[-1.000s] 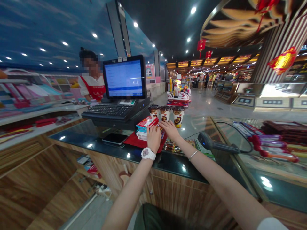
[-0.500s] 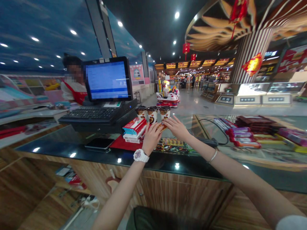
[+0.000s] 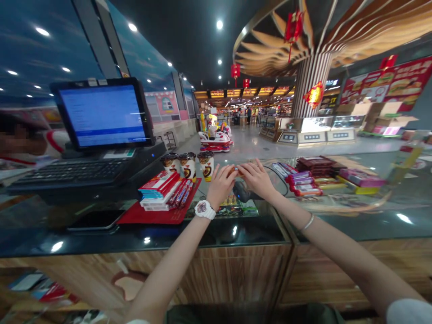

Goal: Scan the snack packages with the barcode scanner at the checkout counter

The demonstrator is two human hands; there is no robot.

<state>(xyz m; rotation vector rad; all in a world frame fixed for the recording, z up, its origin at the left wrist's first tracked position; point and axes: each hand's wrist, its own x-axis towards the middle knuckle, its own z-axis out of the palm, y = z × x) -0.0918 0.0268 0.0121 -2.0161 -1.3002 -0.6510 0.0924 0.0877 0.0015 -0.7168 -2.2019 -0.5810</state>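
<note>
Dark handheld scanner (image 3: pixel 241 191) is seen on the glass-topped counter (image 3: pixel 216 234), just below and behind the joined hands, partly covered by the right one; contact with it cannot be told. Left hand (image 3: pixel 221 183) is held palm down, fingers bent and kept close together, tips brought up to those of the right hand (image 3: pixel 258 180), whose fingers are bent inward with one raised apart. Whether anything small is pinched between the fingertips cannot be told. White watch (image 3: pixel 204 209) is worn on the left wrist, silver bracelet (image 3: pixel 308 221) on the right. Colourful packets (image 3: pixel 249 208) are seen near the scanner, partly hidden by the left hand. To the left, a stack of red and blue packs (image 3: pixel 162 184) is set on a red mat (image 3: pixel 148 218), with wrapped bars laid alongside. Three lidded cups (image 3: pixel 187 166) are lined up behind. Farther left, a phone (image 3: pixel 96 219) is laid flat before the keyboard (image 3: pixel 72 171) and lit monitor (image 3: pixel 104 116). To the right, wrapped snacks (image 3: pixel 303 182) are grouped beside dark brown packs (image 3: pixel 317 165).
</note>
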